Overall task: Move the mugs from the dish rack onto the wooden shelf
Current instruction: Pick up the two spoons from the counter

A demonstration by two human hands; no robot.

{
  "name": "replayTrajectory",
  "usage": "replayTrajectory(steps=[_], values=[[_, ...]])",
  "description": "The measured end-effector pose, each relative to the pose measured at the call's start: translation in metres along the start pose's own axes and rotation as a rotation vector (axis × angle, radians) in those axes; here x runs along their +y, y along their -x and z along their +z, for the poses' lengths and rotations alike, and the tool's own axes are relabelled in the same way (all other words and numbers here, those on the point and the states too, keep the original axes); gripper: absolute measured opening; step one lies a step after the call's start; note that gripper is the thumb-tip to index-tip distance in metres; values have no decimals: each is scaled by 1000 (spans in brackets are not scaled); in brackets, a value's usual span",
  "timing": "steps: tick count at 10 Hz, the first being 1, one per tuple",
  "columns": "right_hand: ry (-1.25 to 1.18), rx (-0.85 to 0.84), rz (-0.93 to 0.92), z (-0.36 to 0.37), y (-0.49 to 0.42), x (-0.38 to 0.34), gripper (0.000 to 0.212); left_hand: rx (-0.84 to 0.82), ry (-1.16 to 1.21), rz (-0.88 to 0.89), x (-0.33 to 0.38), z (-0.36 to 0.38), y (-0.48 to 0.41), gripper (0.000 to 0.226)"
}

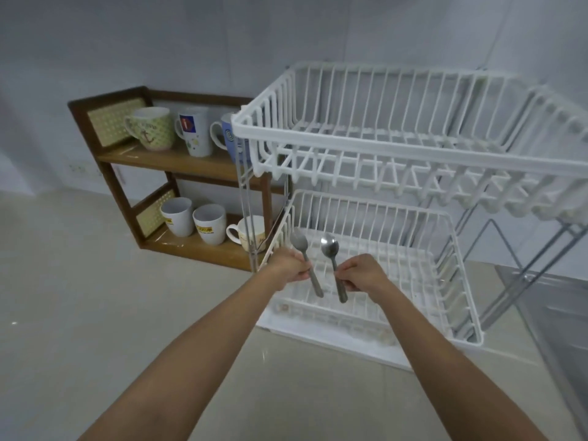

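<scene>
- While six mugs [152, 128] stood on the wooden shelf [165, 160] at the frame's upper left, three per level, the white dish rack [397, 144] at right held none.
- The left hand [291, 265] was closed around a spoon [304, 259] at centre frame.
- The right hand [359, 273] pinched a second spoon [332, 259], bowl up, just beside it.

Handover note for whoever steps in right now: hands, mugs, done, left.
Left hand: shut on a spoon, bowl up.
Right hand: shut on a second spoon, bowl up. Both are held over the lower tier of the dish rack.
Mugs: three on the wooden shelf top board, three on the bottom board.
Done: no mugs visible in either rack tier.
Left: only the two spoons in hand.
</scene>
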State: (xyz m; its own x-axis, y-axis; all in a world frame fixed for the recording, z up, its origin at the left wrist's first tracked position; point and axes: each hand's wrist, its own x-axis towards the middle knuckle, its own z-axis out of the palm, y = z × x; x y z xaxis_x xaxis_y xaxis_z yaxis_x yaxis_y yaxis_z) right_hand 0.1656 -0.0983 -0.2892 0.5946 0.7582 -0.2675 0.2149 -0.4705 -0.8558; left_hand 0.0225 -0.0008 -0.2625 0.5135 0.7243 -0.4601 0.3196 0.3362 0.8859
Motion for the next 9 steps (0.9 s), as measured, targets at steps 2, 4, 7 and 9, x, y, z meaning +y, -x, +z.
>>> replayTrajectory(steps=[2, 4, 7, 9], values=[[139, -5, 1, 7, -26, 15, 19, 93, -126, -82, -19, 15, -39, 6], [238, 2, -50, 12, -28, 27, 17, 91, -251, -57, -30, 13, -48, 29], [207, 42, -57, 14, -20, 22, 8, 107, -459, 4, -26, 13, -37, 22], [256, 182, -144, 24, 18, 12, 14, 166, -743, 423, -22, 2, -3, 11]])
